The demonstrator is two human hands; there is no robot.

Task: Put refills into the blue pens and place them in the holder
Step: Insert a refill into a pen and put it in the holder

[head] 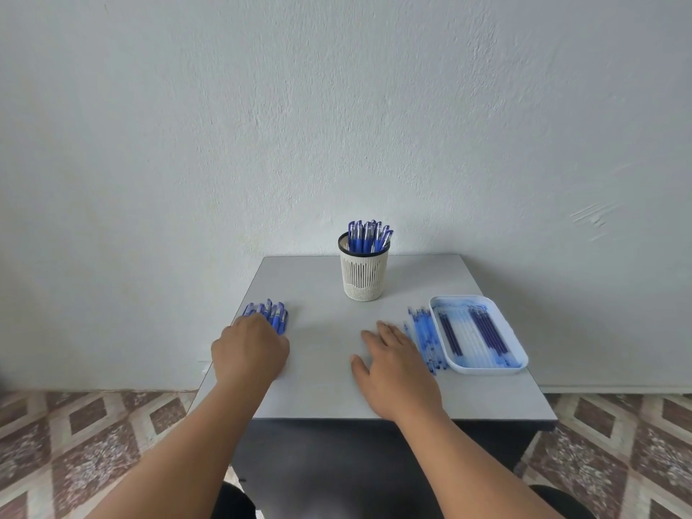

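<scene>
Grey counter [325, 368], small and square-topped, pushed up against the wall [337, 106]. Top is pale grey; front face below the near edge dark. Wall pale, rough plaster, a patch of scuff marks [595, 215] at right. Floor [75, 443] tiled in a brown and beige diamond pattern, showing on both sides of the counter. White skirting along the wall foot at right.

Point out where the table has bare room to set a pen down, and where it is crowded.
Bare: the middle strip between the left hand and right hand, running up to the holder; also the back corners beside the holder. Crowded: left edge with the pen pile; right side with loose barrels against the tray.
</scene>
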